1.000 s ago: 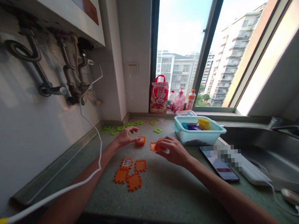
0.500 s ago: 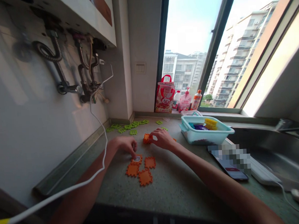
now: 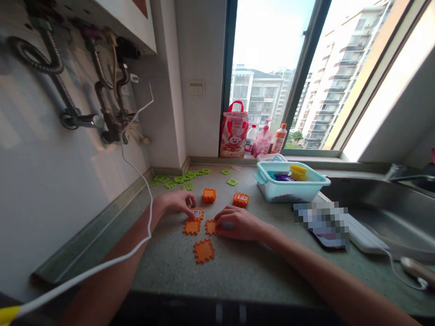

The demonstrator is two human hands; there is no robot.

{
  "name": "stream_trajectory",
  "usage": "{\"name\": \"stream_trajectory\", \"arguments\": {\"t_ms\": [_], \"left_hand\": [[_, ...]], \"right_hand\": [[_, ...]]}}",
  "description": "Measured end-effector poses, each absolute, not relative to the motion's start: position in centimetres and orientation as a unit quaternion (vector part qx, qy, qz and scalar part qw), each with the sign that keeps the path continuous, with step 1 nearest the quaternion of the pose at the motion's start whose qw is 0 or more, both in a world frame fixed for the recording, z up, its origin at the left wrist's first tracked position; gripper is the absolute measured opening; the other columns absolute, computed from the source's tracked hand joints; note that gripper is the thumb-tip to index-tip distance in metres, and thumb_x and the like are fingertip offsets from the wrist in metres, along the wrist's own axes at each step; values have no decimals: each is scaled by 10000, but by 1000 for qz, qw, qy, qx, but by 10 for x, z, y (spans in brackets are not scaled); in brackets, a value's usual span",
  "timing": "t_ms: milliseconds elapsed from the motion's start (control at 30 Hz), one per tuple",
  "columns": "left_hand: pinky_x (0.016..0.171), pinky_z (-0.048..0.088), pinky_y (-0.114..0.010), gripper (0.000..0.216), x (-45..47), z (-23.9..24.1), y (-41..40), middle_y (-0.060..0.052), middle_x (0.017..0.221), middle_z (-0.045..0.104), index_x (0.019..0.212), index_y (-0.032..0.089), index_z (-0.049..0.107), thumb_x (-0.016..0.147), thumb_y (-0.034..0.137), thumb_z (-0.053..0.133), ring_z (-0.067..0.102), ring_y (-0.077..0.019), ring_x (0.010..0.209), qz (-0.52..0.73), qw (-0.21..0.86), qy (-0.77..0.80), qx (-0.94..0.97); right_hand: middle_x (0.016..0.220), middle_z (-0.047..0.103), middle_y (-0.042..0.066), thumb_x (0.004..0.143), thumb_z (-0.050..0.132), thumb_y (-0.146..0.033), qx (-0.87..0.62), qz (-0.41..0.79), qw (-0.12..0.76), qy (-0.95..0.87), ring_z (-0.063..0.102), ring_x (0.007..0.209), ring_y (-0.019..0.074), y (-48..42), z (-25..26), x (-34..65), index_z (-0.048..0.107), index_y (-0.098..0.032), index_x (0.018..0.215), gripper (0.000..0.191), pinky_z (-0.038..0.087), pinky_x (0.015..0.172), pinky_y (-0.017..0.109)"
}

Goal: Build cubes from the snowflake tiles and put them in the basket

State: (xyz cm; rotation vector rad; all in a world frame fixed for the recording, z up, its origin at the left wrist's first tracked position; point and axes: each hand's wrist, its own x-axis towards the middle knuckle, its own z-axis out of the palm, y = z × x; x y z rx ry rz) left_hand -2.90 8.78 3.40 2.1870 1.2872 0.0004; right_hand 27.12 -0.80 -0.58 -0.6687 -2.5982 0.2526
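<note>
My left hand (image 3: 178,203) is curled, its fingertips at the left edge of an orange puzzle tile with a white printed pattern (image 3: 197,213). My right hand (image 3: 238,223) is closed on the right edge of a plain orange tile (image 3: 210,227), which lies on the counter. Another plain tile (image 3: 192,227) lies just below the printed one, and a further orange tile (image 3: 204,251) is nearer me. Beyond my hands stand two stacks: a plain-topped orange stack (image 3: 209,195) and a stack with a printed top (image 3: 241,199).
Green puzzle pieces (image 3: 182,178) lie scattered along the back wall. A light-blue plastic box (image 3: 295,188) with coloured pieces stands at right, by the sink (image 3: 384,212). A phone (image 3: 327,235) and a white power strip (image 3: 363,235) lie nearer. A white cable (image 3: 109,261) crosses above my left forearm.
My right hand has left the far orange stack and come back toward me to a plain tile. My left hand stays by the printed tile. The camera view has shifted slightly.
</note>
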Motion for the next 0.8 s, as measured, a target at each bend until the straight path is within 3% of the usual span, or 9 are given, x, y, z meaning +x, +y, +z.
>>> {"name": "stream_trajectory", "arguments": {"t_ms": [200,367,567,800], "left_hand": [[652,416,-255,569,-28,31,88,-12,960,697,953,199,705,521,517,895,605,-189,831,-15,303,477,825],[584,392,-253,548,-25,29,86,18,835,645,946,207,661,508,444,891,557,-164,706,19,328,465,822],[537,342,-260,277,-23,24,88,22,657,639,751,214,731,601,428,822,507,-148,586,-2,333,431,839],[517,307,-269,216,-26,21,90,32,572,577,641,210,694,594,386,810,459,-139,541,10,317,417,852]], "right_hand": [[1139,769,48,868,753,-233,-262,14,277,-924,697,1018,216,4,-1,288,741,-260,1110,244,531,950,353],[1174,766,65,911,721,-258,-338,-49,349,-873,686,1054,234,39,15,289,736,-254,1123,213,521,981,390],[1064,784,61,962,694,-355,-371,-39,315,-872,686,1021,232,83,16,262,756,-251,1085,173,515,948,379],[1071,777,72,953,714,-311,-339,-18,262,-904,682,1043,225,92,14,251,771,-228,1039,133,502,973,372]]}}
